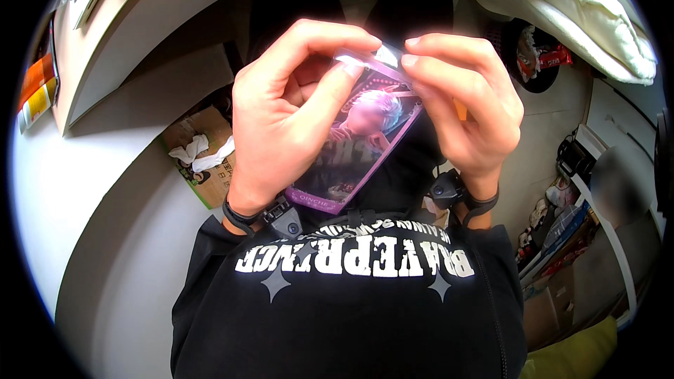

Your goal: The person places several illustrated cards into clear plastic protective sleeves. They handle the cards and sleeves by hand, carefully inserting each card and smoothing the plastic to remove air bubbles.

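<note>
A picture card (pixel 361 142) with a purple border sits in a transparent, glossy sleeve, tilted in front of my chest. Its picture shows a pale-haired figure on a dark ground. My left hand (pixel 291 109) grips the card's upper left side, thumb on the front and fingers curled behind. At the top, my right hand (pixel 469 95) pinches the sleeve's transparent edge (pixel 393 63) between thumb and fingers. Both hands are close together at that upper end. The exact grip of the right fingertips is partly hidden. A dark strap with a small device circles each wrist.
To the left curves a white desk (pixel 98 175) with an orange and yellow package (pixel 36 95). Below it stands a cardboard box (pixel 210 186) with crumpled tissues. A dark bin (pixel 537 63) holding a red wrapper and a white padded cloth (pixel 579 17) are at upper right; a loaded shelf (pixel 562 224) stands right.
</note>
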The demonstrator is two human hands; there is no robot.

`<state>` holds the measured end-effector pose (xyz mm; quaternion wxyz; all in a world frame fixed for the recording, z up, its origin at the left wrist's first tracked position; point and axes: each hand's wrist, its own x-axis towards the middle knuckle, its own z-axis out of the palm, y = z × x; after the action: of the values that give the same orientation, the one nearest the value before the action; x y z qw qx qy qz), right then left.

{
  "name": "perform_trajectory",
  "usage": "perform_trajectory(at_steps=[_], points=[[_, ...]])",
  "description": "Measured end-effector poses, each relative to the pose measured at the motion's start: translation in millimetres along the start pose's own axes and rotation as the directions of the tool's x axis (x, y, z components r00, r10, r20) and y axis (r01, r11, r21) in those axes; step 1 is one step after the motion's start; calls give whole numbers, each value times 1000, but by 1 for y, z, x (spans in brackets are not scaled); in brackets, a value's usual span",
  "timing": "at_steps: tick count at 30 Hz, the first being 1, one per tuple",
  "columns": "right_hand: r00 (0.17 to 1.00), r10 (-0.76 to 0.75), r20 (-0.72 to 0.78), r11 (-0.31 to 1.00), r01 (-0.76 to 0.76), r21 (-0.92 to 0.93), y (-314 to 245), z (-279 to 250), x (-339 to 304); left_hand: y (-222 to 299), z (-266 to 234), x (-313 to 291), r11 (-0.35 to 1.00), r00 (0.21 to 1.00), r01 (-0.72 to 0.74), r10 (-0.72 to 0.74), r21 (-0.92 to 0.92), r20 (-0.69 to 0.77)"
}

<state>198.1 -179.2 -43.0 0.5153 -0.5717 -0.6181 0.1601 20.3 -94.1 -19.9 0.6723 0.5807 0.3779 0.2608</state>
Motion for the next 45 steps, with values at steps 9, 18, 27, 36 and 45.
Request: perform_trajectory(at_steps=[9, 18, 27, 36, 45], points=[[969, 235, -76, 957, -216, 194, -5, 3, -7, 1, 3, 2, 994, 997, -11, 3, -107, -78], [919, 379, -109, 901, -340, 269, -12, 9, -6, -7, -2, -1, 999, 999, -43, 43, -34, 1], [897, 436, -70, 869, -399, 292, -6, 6, -9, -6, 1, -3, 997, 1000, 22, -21, -75, 11], [943, 326, -61, 918, -301, 260, 5, 7, -12, -16, -5, -2, 995, 998, 35, -29, -91, 64], [967, 256, -5, 948, -250, 197, 11, 6, -14, -14, -8, -4, 989, 991, 127, -122, -81, 63]])
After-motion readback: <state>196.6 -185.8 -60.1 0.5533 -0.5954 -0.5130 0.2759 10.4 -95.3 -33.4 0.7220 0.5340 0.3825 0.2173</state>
